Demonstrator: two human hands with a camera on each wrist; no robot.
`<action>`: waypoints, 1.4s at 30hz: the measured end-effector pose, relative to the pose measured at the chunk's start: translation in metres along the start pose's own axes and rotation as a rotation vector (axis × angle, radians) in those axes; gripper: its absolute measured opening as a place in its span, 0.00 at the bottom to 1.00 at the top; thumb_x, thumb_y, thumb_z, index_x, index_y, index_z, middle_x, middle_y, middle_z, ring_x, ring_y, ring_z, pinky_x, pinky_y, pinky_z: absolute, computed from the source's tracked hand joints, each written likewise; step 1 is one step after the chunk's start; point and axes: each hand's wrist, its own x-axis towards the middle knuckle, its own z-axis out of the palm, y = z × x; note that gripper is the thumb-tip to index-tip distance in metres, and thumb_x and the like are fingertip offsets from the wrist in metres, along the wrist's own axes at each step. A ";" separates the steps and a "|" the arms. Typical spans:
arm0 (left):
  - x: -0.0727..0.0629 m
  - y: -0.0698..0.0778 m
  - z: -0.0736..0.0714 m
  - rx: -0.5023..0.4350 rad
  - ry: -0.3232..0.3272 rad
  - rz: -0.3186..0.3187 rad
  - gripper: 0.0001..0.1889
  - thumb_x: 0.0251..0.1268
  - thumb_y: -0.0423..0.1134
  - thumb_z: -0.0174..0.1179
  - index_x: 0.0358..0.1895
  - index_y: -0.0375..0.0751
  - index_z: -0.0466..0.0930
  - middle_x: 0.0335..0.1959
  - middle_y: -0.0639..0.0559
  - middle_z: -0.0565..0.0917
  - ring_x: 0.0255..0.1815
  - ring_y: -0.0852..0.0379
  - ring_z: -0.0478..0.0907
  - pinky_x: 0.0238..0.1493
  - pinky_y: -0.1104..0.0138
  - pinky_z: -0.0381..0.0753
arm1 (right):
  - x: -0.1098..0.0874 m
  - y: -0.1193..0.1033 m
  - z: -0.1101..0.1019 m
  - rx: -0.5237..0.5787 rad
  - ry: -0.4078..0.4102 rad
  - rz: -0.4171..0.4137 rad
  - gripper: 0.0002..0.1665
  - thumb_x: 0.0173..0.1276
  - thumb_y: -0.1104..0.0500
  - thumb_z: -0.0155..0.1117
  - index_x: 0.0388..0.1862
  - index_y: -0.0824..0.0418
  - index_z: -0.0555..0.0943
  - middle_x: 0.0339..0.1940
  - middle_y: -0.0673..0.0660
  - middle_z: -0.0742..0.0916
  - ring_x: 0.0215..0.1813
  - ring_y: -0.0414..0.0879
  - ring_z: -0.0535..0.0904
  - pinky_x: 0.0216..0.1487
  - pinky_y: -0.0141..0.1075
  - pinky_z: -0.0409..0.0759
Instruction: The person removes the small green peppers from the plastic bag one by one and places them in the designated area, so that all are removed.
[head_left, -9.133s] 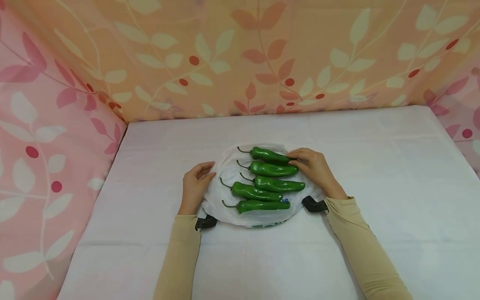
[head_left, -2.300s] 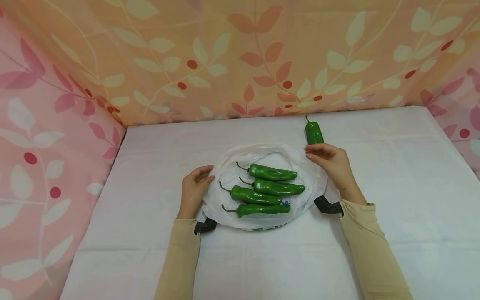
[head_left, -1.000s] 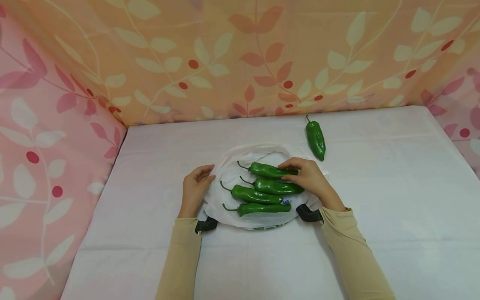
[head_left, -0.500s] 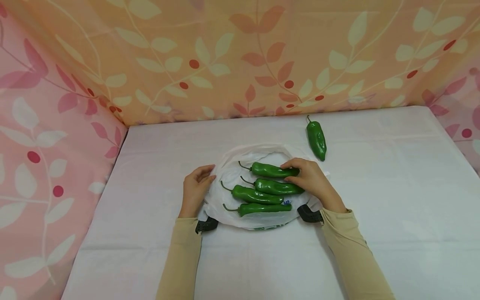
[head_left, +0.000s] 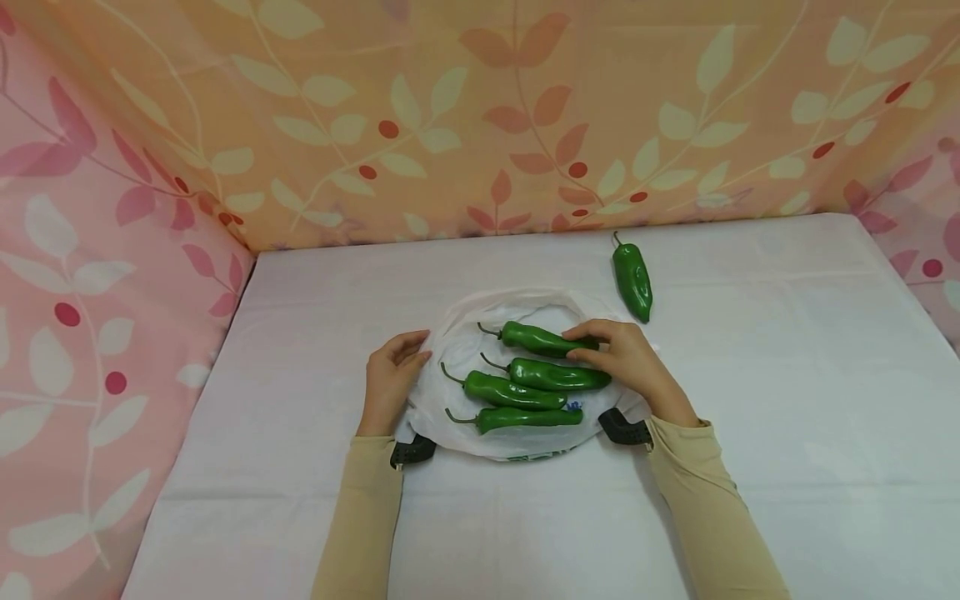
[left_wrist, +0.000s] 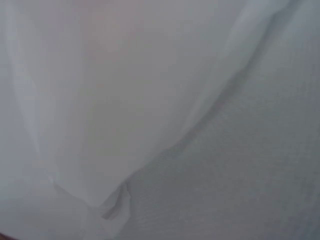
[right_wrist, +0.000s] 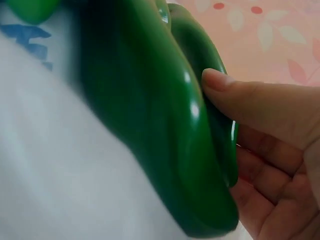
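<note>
Several long green peppers lie side by side in a white plastic bag (head_left: 450, 437), stems to the left. My right hand (head_left: 626, 354) pinches the tip end of the farthest pepper (head_left: 532, 338) between thumb and fingers. In the right wrist view that pepper (right_wrist: 192, 45) is partly hidden behind a nearer pepper (right_wrist: 165, 125), which is close to my thumb. At the bag's left rim, my left hand (head_left: 390, 375) pinches the plastic. Only blurred white plastic (left_wrist: 100, 125) and cloth fill the left wrist view; no fingers can be made out there.
A single green pepper (head_left: 633, 279) lies on the white-clothed table (head_left: 787, 375) behind and right of the bag. Patterned curtains (head_left: 480, 108) stand at the table's back and sides. Black wrist devices (head_left: 625, 427) sit under both wrists.
One pepper went from the bag to the table at the back right, and my right hand let it go. It then returned to the bag and took the farthest pepper. My left hand stayed.
</note>
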 end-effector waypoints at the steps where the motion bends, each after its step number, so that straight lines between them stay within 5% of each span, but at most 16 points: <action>1: 0.002 -0.004 0.000 -0.003 0.000 -0.001 0.16 0.61 0.26 0.60 0.53 0.32 0.79 0.50 0.38 0.81 0.53 0.50 0.78 0.47 0.76 0.74 | 0.000 0.001 0.000 0.004 -0.001 -0.001 0.13 0.55 0.64 0.72 0.42 0.62 0.86 0.43 0.57 0.87 0.48 0.51 0.81 0.49 0.47 0.76; 8: 0.007 -0.017 -0.001 0.003 0.012 0.004 0.15 0.60 0.29 0.63 0.52 0.38 0.81 0.48 0.43 0.82 0.51 0.54 0.79 0.47 0.74 0.75 | -0.001 0.003 -0.002 0.057 0.003 0.000 0.13 0.56 0.64 0.72 0.41 0.61 0.86 0.42 0.56 0.87 0.49 0.51 0.80 0.50 0.50 0.77; 18: -0.005 0.011 0.000 0.030 -0.006 0.005 0.16 0.62 0.25 0.59 0.54 0.28 0.77 0.50 0.35 0.80 0.53 0.46 0.77 0.45 0.77 0.73 | -0.003 0.002 -0.006 0.135 -0.007 0.013 0.12 0.58 0.63 0.70 0.43 0.61 0.86 0.43 0.55 0.87 0.49 0.45 0.80 0.51 0.46 0.77; 28: 0.006 -0.016 -0.001 0.019 0.009 0.022 0.15 0.60 0.29 0.62 0.52 0.38 0.81 0.48 0.43 0.82 0.51 0.54 0.79 0.48 0.72 0.75 | -0.005 0.001 -0.008 0.218 -0.003 0.009 0.14 0.59 0.66 0.68 0.45 0.63 0.85 0.44 0.56 0.87 0.48 0.38 0.79 0.51 0.27 0.75; 42: 0.007 -0.018 0.000 0.018 0.022 0.035 0.15 0.59 0.27 0.63 0.51 0.37 0.81 0.48 0.43 0.82 0.50 0.55 0.79 0.49 0.73 0.75 | -0.005 -0.005 -0.013 0.302 0.040 0.049 0.14 0.61 0.67 0.66 0.46 0.65 0.84 0.44 0.60 0.86 0.45 0.38 0.80 0.49 0.27 0.75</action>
